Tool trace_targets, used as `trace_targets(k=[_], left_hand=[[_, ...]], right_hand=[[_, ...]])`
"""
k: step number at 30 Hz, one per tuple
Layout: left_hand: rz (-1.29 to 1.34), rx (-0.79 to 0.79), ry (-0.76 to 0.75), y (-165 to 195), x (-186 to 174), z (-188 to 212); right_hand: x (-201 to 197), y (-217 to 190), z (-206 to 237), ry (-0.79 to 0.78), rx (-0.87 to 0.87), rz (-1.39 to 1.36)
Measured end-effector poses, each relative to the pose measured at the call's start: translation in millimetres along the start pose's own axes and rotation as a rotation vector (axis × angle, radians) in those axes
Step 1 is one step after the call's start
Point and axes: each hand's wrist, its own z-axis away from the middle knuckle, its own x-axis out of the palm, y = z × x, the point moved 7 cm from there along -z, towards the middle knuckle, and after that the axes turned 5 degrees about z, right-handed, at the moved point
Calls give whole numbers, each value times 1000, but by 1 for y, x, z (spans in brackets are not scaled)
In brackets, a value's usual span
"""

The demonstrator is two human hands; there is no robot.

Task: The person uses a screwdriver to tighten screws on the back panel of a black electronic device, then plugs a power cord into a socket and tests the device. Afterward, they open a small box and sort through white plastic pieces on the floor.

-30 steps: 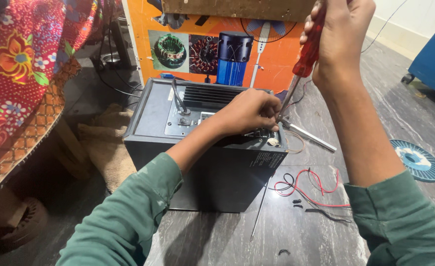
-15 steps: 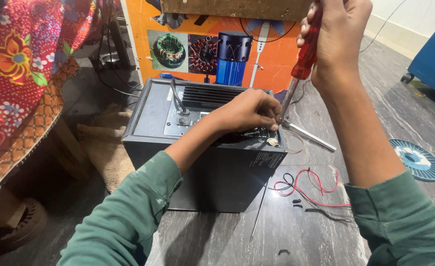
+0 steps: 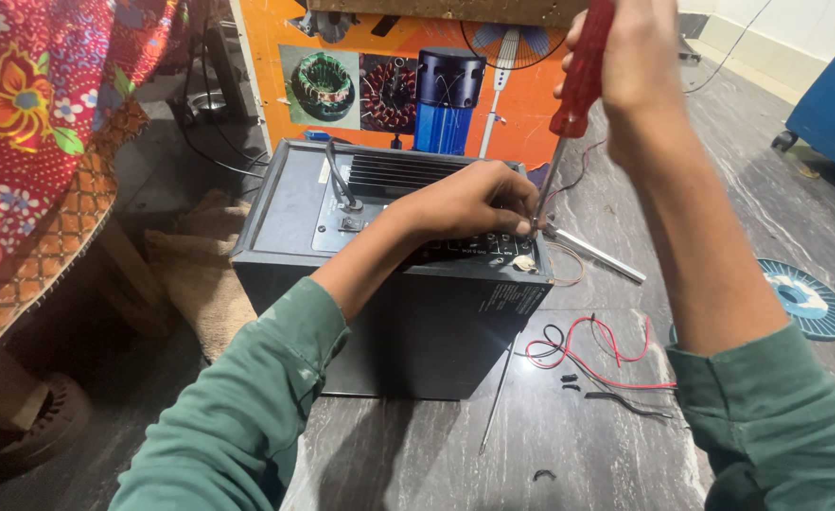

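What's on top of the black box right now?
On the black box: a finned panel, a black cable, the left hand and the screwdriver tip. The spot beneath the fingers is hidden.

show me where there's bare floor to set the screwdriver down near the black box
Bare grey stone floor lies in front of the black box, left of the thin metal rod. Crowded to the right: red and black wires, then the blue disc.

Our left hand (image 3: 469, 201) lies palm down with the knuckles up, its fingers curled and the fingertips (image 3: 523, 225) pinched together at the far right end. Our right hand (image 3: 630, 61) is raised well above those fingertips, closed in a fist, wrist bent downward. Both forearms are bare below green sleeves pushed up.
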Motion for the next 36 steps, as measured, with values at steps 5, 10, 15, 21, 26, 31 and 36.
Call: trace_targets(k=[5, 10, 15, 21, 26, 31, 36], left_hand=[[181, 123, 113, 13, -6, -4], [306, 111, 577, 31, -12, -1], [-6, 306, 639, 58, -1, -2], [375, 245, 407, 47, 3, -9], [382, 300, 510, 55, 10, -16], [672, 421, 604, 53, 14, -54], [1123, 265, 341, 42, 10, -64]], right_hand=[[-3, -54, 11, 108, -476, 776], [4, -81, 31, 315, -645, 1176], [0, -75, 20, 117, -379, 562], [0, -80, 12, -156, -350, 271], [-7, -113, 24, 178, -566, 1064], [6, -116, 29, 115, -495, 1068], [18, -113, 34, -338, -621, 596]])
